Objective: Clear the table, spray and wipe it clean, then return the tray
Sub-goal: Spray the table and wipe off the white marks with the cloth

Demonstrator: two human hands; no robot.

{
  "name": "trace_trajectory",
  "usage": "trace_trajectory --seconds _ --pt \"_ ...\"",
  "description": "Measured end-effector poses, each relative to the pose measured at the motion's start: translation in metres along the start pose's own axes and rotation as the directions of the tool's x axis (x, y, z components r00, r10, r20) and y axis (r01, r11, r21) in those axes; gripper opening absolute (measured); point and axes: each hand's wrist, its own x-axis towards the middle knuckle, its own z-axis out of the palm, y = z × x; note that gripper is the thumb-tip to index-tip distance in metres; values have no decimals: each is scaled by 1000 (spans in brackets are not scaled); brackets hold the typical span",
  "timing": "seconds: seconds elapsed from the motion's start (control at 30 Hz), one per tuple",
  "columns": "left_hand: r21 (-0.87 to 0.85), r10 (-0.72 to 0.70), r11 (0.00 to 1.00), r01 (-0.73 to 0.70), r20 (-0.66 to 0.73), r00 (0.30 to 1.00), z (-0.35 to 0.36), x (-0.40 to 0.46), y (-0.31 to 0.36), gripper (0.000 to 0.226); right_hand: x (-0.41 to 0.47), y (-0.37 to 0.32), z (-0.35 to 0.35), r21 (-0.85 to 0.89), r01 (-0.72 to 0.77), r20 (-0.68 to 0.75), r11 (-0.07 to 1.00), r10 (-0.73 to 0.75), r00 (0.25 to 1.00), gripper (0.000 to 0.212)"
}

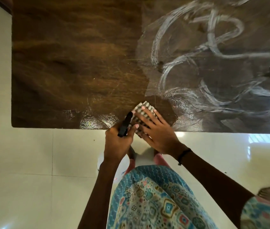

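Note:
A dark wooden table (pixel 74 63) fills the upper view. White foamy smears (pixel 213 66) curl across its right half. At the near edge lies a folded checked cloth (pixel 141 111). My right hand (pixel 157 129) presses flat on the cloth with fingers straight. My left hand (pixel 117 141) grips a black spray nozzle (pixel 125 123) just left of the cloth, its thumb touching the cloth's edge. The white bottle (pixel 119 169) hangs below the hand, mostly hidden by my arm. No tray is in view.
Glossy white floor tiles (pixel 31 171) lie below and left of the table. My patterned blue garment (pixel 155 200) and feet show at the bottom. Small damp streaks (pixel 96 119) mark the near edge, left of my hands.

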Motion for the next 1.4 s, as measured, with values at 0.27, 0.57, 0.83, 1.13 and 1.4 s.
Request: trace_trajectory --seconds 0.27,0.57,0.83,1.13,1.4 --pt "21 -23 1000 21 107 994 20 4 13 29 -55 63 -13 44 -327 -26 944 329 944 53" --pt "60 -26 998 18 137 990 49 11 26 43 -70 55 -5 -22 -94 -1 995 94 996 49" --pt "98 -60 994 46 156 986 66 19 47 32 -77 81 -16 124 -429 -68 895 439 896 51" --pt "141 -106 986 86 139 985 74 24 55 50 -73 81 -16 124 -440 -59 889 449 891 52" --pt "148 -183 974 169 88 979 67 28 59 63 -74 88 -14 117 -414 -54 903 422 905 51"
